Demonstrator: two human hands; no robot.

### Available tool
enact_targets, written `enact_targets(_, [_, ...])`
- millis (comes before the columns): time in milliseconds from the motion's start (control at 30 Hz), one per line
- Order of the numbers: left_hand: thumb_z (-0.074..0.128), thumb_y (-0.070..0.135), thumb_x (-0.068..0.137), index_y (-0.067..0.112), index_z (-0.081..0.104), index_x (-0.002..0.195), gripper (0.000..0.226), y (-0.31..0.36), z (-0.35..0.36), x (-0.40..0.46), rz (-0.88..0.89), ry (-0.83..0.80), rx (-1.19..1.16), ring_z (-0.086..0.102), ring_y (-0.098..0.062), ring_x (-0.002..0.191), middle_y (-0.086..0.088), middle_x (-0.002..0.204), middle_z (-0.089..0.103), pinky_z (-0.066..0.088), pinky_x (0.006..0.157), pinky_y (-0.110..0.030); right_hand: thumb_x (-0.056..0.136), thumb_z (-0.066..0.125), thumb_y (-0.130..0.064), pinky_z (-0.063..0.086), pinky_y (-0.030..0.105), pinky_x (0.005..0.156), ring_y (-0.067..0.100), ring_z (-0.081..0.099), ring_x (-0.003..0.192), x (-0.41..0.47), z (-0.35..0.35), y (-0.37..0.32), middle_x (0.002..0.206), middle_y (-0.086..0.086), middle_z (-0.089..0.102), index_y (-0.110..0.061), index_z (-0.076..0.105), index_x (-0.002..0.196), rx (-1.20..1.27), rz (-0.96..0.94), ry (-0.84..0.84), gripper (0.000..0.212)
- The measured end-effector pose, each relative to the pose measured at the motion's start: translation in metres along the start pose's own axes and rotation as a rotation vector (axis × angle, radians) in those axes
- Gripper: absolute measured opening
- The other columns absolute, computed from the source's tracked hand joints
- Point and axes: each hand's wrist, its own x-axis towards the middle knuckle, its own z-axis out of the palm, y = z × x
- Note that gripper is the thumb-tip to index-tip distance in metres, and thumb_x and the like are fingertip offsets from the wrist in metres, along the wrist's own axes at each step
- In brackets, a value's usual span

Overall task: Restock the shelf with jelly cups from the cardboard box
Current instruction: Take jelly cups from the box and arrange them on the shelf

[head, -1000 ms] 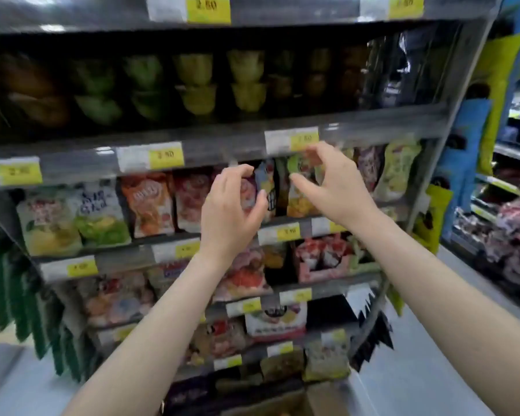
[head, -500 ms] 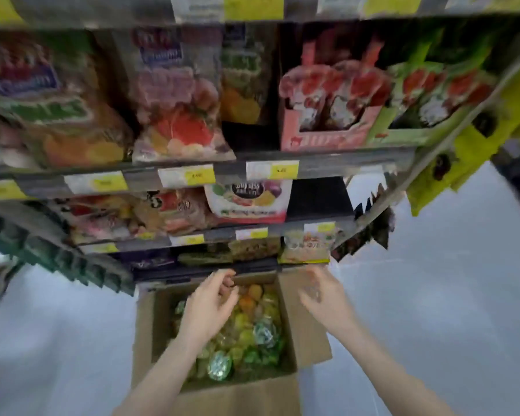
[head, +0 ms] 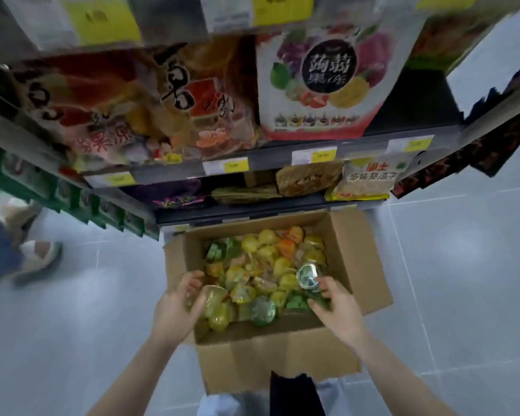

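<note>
Reaching state: both hands are down in the open brown cardboard box (head: 342,250) on the grey tiled floor (head: 72,325), among the small clear plastic jelly cups (head: 267,265) of yellow, orange and green.
Left hand: the left hand (head: 177,307) has its fingers (head: 192,283) curled round a yellow jelly cup (head: 213,298) at the box's near left corner; motion blur hides how firm the hold is.
Right hand: the right hand (head: 336,304) pinches at a green jelly cup with a round foil lid (head: 307,276), fingertips touching its rim; whether it is truly gripped, I cannot tell.
Risk, slipping: the cups look smooth and rounded, so a loose hold could let one drop back or roll onto the floor.
Risk, crushing: thin cup walls and foil lids may dent or peel if squeezed hard or pulled out from under others.
Risk, snagging: the raised box flaps stand just beside both wrists and could knock a cup loose on the way up.
Risk, shelf: the metal shelf (head: 282,151) above is crowded with colourful snack bags (head: 318,82), so a cup set on the edge may tip off.
Cup look: glossy, translucent, heaped loosely at all angles, filling most of the box.
</note>
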Motion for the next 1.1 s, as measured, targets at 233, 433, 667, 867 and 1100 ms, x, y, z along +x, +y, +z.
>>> enact_targets(233, [0.069,0.019,0.082,0.02,0.059,0.111,0.031,-0.109,-0.007,0.014,0.066,-0.043,0.064,0.059,-0.008,0.082,0.008,0.1,0.061,0.051,0.072,-0.032,0.082,0.069,-0.024,0.046,0.031,0.091,0.018,0.056,0.109,0.012,0.116,-0.014,0.113,-0.003,0.055,-0.019,0.05,0.128,0.094,0.083,-0.036,0.049])
enact_targets(433, [0.055,0.036,0.08,0.021,0.057,0.118,0.041,-0.168,0.026,0.037,0.162,-0.025,0.052,0.053,-0.004,0.093,0.014,0.108,0.051,0.05,0.075,-0.029,0.083,0.068,-0.033,0.045,0.026,0.091,0.016,0.056,0.108,0.058,0.197,-0.023,0.119,0.0,0.057,-0.026,0.046,0.132,0.177,0.138,-0.096,0.054])
enact_targets(667, [0.051,0.046,0.084,0.02,0.05,0.128,0.051,-0.241,0.099,0.084,0.345,0.075,0.112,0.044,-0.016,0.121,-0.004,0.133,0.042,0.038,0.097,-0.024,0.08,0.07,-0.04,0.044,0.031,0.098,0.023,0.052,0.121,0.149,0.318,-0.01,0.136,0.003,0.051,-0.031,0.039,0.138,0.256,0.155,-0.151,0.067])
enact_targets(867, [0.051,0.047,0.085,0.03,0.044,0.13,0.049,-0.269,0.123,0.096,0.414,0.118,0.063,0.043,-0.017,0.123,-0.004,0.14,0.033,0.036,0.099,-0.027,0.077,0.074,-0.024,0.047,0.04,0.095,0.029,0.054,0.11,0.189,0.385,-0.001,0.126,0.01,0.049,-0.029,0.046,0.121,0.293,0.17,-0.065,0.053])
enact_targets(1100, [0.054,0.045,0.084,0.024,0.047,0.127,0.049,-0.254,0.113,0.09,0.42,0.109,0.118,0.049,-0.022,0.119,-0.005,0.136,0.038,0.038,0.101,-0.028,0.071,0.079,-0.021,0.037,0.026,0.08,0.014,0.051,0.103,0.161,0.339,0.012,0.112,-0.007,0.053,-0.035,0.044,0.101,0.389,0.017,0.055,0.048])
